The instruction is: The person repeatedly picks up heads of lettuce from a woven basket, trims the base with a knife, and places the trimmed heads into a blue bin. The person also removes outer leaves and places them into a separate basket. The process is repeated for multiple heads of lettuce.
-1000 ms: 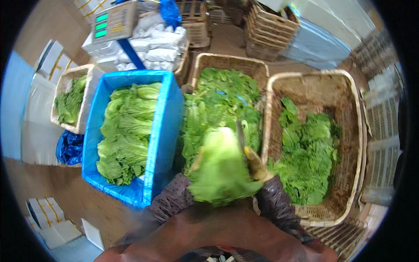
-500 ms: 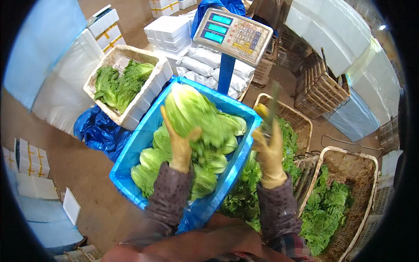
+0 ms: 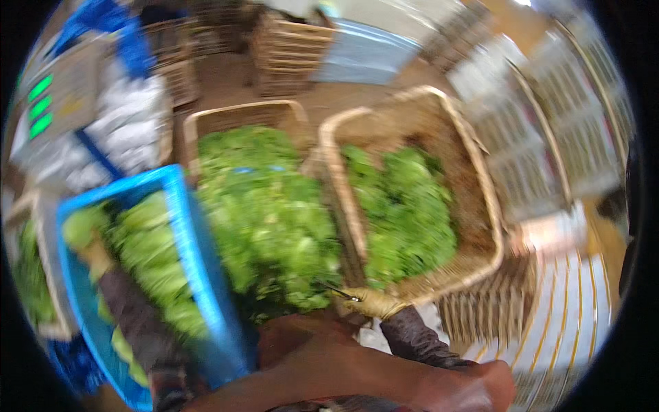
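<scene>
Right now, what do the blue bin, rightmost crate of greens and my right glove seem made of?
Blue bin: probably plastic-covered, given its glossy sheen. Crate: likely moulded plastic, dull, stained, rounded corners. Right glove: perhaps rubber, smooth, yellowish; blur leaves doubt.

Item: one lettuce head [image 3: 84,226], pale green, rounded, outline blurred, lay against my left hand [image 3: 99,255] inside the far left corner of the blue bin [image 3: 184,237]. Item: one knife [image 3: 341,293], slim and dark, sat gripped in my right hand [image 3: 374,303], pointing leftward over leafy greens [image 3: 274,226].
</scene>
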The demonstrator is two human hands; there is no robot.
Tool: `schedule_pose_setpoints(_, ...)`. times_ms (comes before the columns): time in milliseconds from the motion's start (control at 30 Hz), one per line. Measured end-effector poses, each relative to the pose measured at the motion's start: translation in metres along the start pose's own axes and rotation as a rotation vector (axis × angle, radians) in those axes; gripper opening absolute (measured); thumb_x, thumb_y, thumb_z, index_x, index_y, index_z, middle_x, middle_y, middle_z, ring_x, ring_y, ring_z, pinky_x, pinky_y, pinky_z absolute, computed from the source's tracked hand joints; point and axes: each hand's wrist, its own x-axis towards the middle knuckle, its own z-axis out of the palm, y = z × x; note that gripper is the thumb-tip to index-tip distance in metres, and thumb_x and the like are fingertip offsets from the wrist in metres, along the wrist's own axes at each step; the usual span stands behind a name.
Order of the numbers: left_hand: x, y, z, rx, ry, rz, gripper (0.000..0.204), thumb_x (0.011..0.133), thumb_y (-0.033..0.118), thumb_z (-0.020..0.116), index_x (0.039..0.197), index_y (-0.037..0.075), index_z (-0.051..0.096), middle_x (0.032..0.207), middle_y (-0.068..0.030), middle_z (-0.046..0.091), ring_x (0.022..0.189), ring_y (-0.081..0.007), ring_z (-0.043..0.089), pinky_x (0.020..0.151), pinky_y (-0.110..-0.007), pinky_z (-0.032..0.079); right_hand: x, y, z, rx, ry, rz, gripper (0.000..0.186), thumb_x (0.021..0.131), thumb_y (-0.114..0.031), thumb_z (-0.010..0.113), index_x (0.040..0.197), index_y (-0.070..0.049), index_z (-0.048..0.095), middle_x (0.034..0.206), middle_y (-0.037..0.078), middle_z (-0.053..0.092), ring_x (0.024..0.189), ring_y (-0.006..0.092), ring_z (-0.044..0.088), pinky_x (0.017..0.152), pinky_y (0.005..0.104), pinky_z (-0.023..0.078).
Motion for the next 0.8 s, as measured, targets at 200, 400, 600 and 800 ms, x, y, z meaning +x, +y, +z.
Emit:
schedule_pose_setpoints(200,-0.225,0.177,-0.035,-0.281,-0.031,0.369,0.059,0.107,0.029,0.058,0.157,0.003,0.038,0.160,-0.0201,0.042,0.147,-0.0331,0.039,0.123,-0.045,0.029,-0.054,0.114,-0.215,-0.200,0.671,0.314,0.059,0.097,-0.041,0.069,0.151,-0.028,0.052,0.154,0.008,0.054,0.131,0.0257,0.060,0.113,0.0444,0.047)
schedule_pose_setpoints(400,-0.540,0.353,0.169,-0.606,-1.250,0.721,0.070,0.095,0.027,0.074,0.155,0.008,0.044,0.166,-0.0188,0.033,0.152,-0.0334,0.033,0.126,-0.043,0.024,0.093,0.175,-0.208,-0.250,0.378,0.530,0.058,0.088,-0.022,0.071,0.144,-0.011,0.056,0.142,0.018,0.056,0.129,0.0311,0.055,0.100,0.0431,0.053)
schedule_pose_setpoints(600,-0.679,0.403,0.272,0.085,-2.239,0.235,0.059,0.111,0.039,0.043,0.160,0.007,0.036,0.167,-0.0145,0.033,0.153,-0.0286,0.032,0.124,-0.041,0.029,0.008,0.234,-0.133,0.199,0.676,0.489,0.036,0.082,-0.016,0.081,0.118,-0.020,0.074,0.111,0.014,0.071,0.099,0.0316,0.071,0.087,0.0435,0.057)
schedule_pose_setpoints(800,-0.593,0.409,0.165,-1.167,-2.087,-0.462,0.105,0.090,0.068,0.064,0.167,0.018,0.014,0.166,-0.0177,0.031,0.151,-0.0341,0.031,0.120,-0.053,0.034,-0.092,0.180,-0.201,0.376,0.938,0.160,0.034,0.092,-0.015,0.076,0.125,-0.014,0.070,0.105,0.009,0.074,0.097,0.0234,0.071,0.089,0.0375,0.058)
